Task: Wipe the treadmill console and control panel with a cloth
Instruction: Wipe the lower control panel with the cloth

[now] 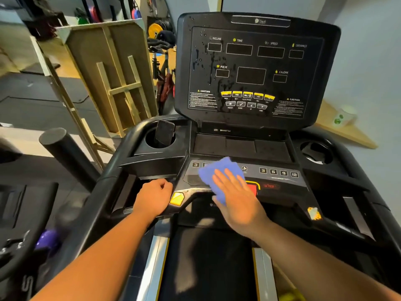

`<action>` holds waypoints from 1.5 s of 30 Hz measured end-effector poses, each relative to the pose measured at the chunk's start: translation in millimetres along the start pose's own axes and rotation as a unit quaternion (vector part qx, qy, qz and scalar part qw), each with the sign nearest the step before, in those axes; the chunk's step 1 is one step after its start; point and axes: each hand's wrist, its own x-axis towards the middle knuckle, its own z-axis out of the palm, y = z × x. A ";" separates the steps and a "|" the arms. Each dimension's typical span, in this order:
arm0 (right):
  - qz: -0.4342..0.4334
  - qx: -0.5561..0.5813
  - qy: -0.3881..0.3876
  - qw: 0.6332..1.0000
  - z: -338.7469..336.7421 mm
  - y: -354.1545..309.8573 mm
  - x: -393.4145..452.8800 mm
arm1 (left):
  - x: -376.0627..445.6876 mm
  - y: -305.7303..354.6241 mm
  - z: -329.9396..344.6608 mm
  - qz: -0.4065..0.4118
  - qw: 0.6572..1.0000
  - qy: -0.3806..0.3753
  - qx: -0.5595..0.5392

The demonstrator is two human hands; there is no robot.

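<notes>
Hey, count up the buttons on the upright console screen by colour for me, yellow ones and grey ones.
Yellow buttons: 5, in the upper row.
Grey buttons: 4, in the row below.
Total: 9 on the console.

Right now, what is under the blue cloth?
The blue cloth lies on the control panel, pressed flat by the right hand. It covers some left-side number keys; a red stop button peeks out beside it.
</notes>
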 end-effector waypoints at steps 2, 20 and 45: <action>0.127 0.032 0.023 0.991 2.8 -30.1 28.6 | 0.1 1.6 -0.6 -0.003 1.000 0.002 0.002; 0.058 -0.079 0.036 0.995 33.3 -89.6 49.4 | -1.5 3.4 0.2 -0.025 1.000 0.006 0.000; 0.280 -0.020 -0.036 0.959 5.0 -63.5 53.7 | 1.8 -3.1 1.8 0.000 1.000 -0.002 0.004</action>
